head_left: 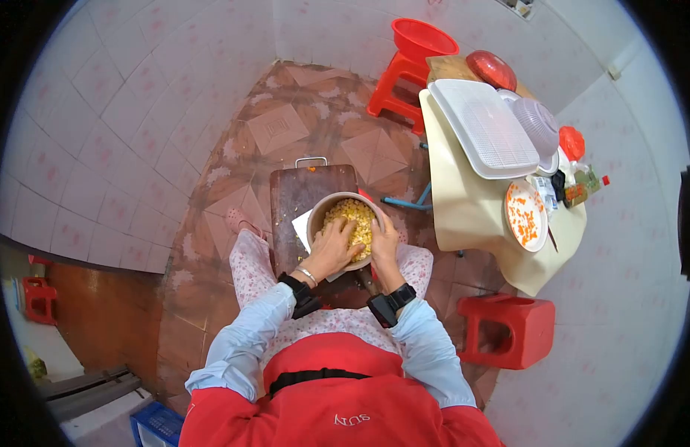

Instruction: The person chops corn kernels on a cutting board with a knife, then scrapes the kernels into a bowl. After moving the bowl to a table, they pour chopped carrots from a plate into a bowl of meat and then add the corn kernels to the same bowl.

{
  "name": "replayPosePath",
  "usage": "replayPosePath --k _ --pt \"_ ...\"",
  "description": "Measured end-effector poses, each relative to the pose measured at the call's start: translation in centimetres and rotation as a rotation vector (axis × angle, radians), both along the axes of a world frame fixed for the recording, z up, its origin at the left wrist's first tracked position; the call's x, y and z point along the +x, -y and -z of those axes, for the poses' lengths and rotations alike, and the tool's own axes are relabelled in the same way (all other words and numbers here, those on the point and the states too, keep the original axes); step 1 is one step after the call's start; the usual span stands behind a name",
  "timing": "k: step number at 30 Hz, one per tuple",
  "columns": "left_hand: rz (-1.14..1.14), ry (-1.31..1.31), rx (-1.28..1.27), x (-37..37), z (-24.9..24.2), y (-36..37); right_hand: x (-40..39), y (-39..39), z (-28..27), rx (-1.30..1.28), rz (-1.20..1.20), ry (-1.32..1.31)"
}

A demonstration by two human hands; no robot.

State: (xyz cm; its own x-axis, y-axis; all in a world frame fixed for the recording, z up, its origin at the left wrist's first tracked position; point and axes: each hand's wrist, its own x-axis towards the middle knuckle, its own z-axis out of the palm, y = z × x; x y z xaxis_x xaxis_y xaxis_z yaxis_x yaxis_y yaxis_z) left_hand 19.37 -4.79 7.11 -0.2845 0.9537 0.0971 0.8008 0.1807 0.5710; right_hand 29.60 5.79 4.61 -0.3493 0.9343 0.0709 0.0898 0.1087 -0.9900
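A round pale bowl (314, 221) holds many small yellow pieces (358, 214) that look like corn kernels. It sits over a dark wooden cutting board (287, 195) with a metal handle. My left hand (332, 249) reaches over the bowl's left rim, its fingers apart and partly sunk in the yellow pieces. My right hand (384, 244) wraps round the bowl's right side. Part of a white sheet or flat object (302, 228) shows between bowl and board. Beside my right wrist, a knife-like handle (366, 281) is partly covered.
To the right, a cream-covered table (464, 216) bears a white lidded tray (483, 127), a plate with orange bits (525, 216), bowls and bottles. Red stools stand behind it (396, 86) and at its near side (507, 330). A blue crate (153, 425) is at the lower left.
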Motion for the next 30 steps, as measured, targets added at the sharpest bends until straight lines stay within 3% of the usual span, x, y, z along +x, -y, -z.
replayPosePath --k 4,9,13,15,19,23,30 --pt "-0.01 0.021 0.139 0.3 1.2 -1.8 -0.4 -0.8 -0.2 0.019 0.016 0.058" --pt "0.087 0.112 -0.137 -0.1 1.1 -3.4 -1.1 -1.0 -2.1 -0.112 0.057 -0.034" --pt "0.093 0.179 -0.2 -0.2 1.3 -3.9 -1.2 -1.0 -2.8 -0.178 0.097 0.0" --pt "0.072 0.207 -0.179 0.1 2.3 -4.2 -1.1 -1.5 -2.3 -0.073 0.087 0.102" --pt "0.056 0.295 -0.199 -0.3 2.8 -4.5 -1.0 -1.6 -1.7 -0.118 0.043 0.007" --pt "-0.012 0.326 -0.069 -1.2 2.4 -5.2 -0.9 -2.0 -1.1 -0.181 0.045 -0.035" --pt "-0.1 0.647 0.207 -3.2 0.5 -6.0 -0.6 -3.0 -0.2 -0.456 0.091 -0.195"
